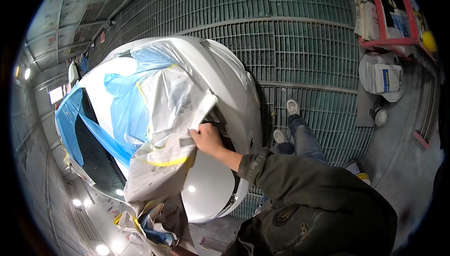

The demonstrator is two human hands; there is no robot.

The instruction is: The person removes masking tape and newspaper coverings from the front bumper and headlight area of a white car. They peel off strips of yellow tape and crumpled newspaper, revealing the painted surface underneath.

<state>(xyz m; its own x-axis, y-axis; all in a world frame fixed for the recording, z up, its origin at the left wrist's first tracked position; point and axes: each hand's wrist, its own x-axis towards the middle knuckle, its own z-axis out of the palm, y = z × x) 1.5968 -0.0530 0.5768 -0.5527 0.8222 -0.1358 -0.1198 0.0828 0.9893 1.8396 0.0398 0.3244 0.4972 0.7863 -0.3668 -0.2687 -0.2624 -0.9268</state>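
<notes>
Newspaper sheet point(164, 176): pale printed masking paper, creased and edged with yellow tape point(168, 162); it runs from the right hand across the car, its slack folds hanging below and to picture-left of that hand.
Right hand point(207, 139): clamped on the paper's edge, fingers curled over it; the dark green sleeve point(258, 169) follows just behind the wrist.
Left hand point(182, 252): well below the right hand, at the lower edge of view, only a sliver showing beside the crumpled paper; whether it is closed on anything cannot be told.
Crumpled bundle point(171, 218): paper, yellow tape and some blue film bunched together, below the right hand and just above the left.
Blue film point(129, 120): thin, wrinkled plastic over the car, to picture-left of the right hand; a strip of it slants across the dark windscreen point(101, 146), farther out from that hand.
White car point(229, 66): beneath and around the right hand, partly covered by paper and film; a dark gap in its body opens just beside the knuckles.
Floor grating point(314, 50): metal bars, above and to picture-right of the right hand; two pale shoes point(293, 108) stand on it.
</notes>
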